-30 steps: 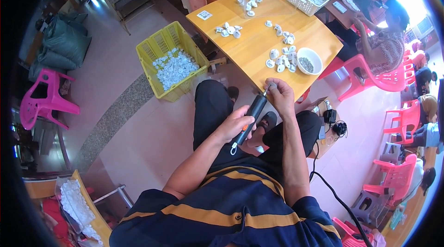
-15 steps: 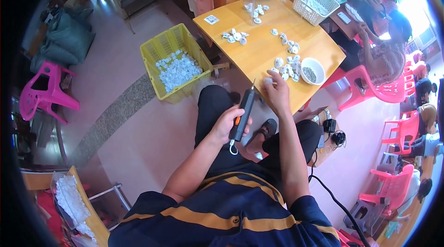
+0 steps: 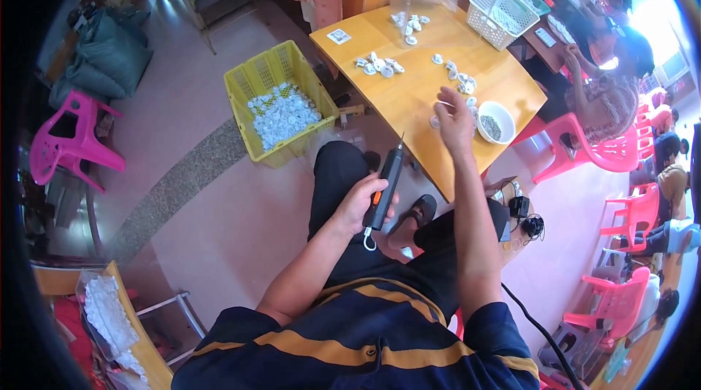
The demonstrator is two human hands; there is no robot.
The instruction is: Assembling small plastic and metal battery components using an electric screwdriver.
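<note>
At frame centre, left hand (image 3: pixel 359 202) clamped around black pen-shaped electric screwdriver (image 3: pixel 385 185); right hand (image 3: pixel 456 121) open, reaching toward small white plastic parts (image 3: pixel 461 88) on wooden table (image 3: pixel 409 109). Advisable: pinch one part only.

yellow crate (image 3: pixel 257 87) on floor | pink chair (image 3: pixel 62 147) left | white basket (image 3: pixel 504 14) on table

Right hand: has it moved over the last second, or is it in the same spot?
Yes. The right hand has left the electric screwdriver over the lap and reached forward onto the wooden table, beside the white bowl.
</note>
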